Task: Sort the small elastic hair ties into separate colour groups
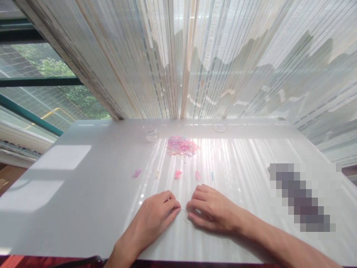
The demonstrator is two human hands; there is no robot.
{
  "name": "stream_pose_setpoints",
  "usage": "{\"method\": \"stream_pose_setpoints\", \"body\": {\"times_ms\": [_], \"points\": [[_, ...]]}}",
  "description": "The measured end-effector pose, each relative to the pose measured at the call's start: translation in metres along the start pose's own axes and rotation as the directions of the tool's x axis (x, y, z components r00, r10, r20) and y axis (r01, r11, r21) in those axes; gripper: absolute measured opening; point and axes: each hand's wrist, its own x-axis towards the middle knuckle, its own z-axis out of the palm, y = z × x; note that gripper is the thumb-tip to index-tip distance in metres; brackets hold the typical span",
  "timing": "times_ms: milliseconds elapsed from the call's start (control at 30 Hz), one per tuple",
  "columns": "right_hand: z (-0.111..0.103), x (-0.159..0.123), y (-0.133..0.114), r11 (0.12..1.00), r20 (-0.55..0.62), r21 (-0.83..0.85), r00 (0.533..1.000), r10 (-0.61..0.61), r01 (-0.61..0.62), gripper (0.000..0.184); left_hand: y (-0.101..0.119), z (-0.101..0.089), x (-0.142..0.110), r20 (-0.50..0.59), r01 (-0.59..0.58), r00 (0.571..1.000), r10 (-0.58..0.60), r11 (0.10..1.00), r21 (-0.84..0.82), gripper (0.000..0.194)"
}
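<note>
My left hand (pixel 158 210) rests near the front of the white table with thumb and fingers pinched together. My right hand (pixel 210 208) faces it a short way to the right, its fingertips also closed. Between the two pinches runs a thin pale strand (pixel 184 210), held at both sides; a few fine pale loops lie just below it. Its exact kind is too small to make out. Beyond my hands sits a loose pile of thin pink and multicoloured looped pieces (pixel 182 146). Closer in lies a row of small clusters: purple (pixel 136 173), yellow (pixel 157 174), red (pixel 178 174), pink (pixel 198 175) and blue (pixel 212 175).
A clear round container (pixel 151 134) stands at the back, left of the pile. Its clear disc-like lid (pixel 219 128) lies back right. A blurred-out rectangular object (pixel 304 199) lies on the right of the table (pixel 69 208). Striped curtains (pixel 178 59) hang behind the far edge.
</note>
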Motion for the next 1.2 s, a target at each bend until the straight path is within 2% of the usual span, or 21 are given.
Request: {"method": "stream_pose_setpoints", "body": {"times_ms": [200, 500, 1033, 1200], "points": [[0.005, 0.000, 0.001, 1.000, 0.013, 0.000, 1.000, 0.014, -0.014, 0.018, -0.001, 0.009, 0.004, -0.076, -0.057, 0.995, 0.057, 0.998, 0.009, 0.015], [0.002, 0.001, 0.003, 0.998, -0.132, 0.066, 0.991, -0.008, 0.017, 0.020, 0.002, 0.003, 0.001, -0.192, -0.116, 0.977, 0.091, 0.986, -0.119, 0.014], [-0.003, 0.000, 0.003, 0.992, -0.192, 0.127, 0.981, 0.013, 0.012, 0.014, 0.003, 0.003, 0.008, -0.207, -0.134, 0.974, 0.095, 0.973, -0.185, 0.013], [-0.006, 0.001, 0.003, 0.993, -0.271, 0.117, 0.962, 0.014, 0.019, 0.011, 0.001, 0.007, 0.010, -0.236, -0.152, 0.967, 0.094, 0.959, -0.240, 0.018]]}}
